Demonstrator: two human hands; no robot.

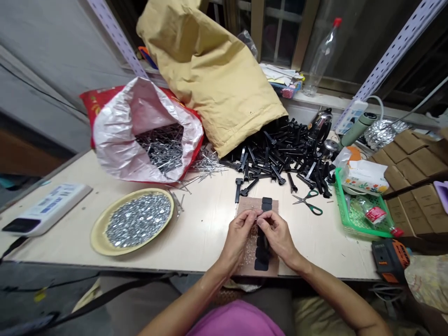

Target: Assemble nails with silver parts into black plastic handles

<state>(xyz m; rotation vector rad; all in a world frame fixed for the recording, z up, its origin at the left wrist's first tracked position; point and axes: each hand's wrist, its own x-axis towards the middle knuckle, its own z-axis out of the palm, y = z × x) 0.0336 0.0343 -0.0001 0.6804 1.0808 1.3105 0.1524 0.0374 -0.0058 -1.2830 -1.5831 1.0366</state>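
My left hand (241,232) and my right hand (276,233) meet over a brown board (271,268) with a black strip (266,204), at the near edge of the table (206,224). Both hands pinch a small part together between the fingertips; it is too small to name. A black piece shows under my right hand. Behind the board lies a heap of black plastic parts (280,154) spilling from a tan sack (213,70).
A yellow dish (101,224) of small shiny metal pieces sits at the left. A red and white bag (119,140) holds metal pins. Green-handled scissors (310,201), a green basket (357,228), cardboard boxes (413,186), a white power strip (45,207) and an orange tool (390,259) surround the spot.
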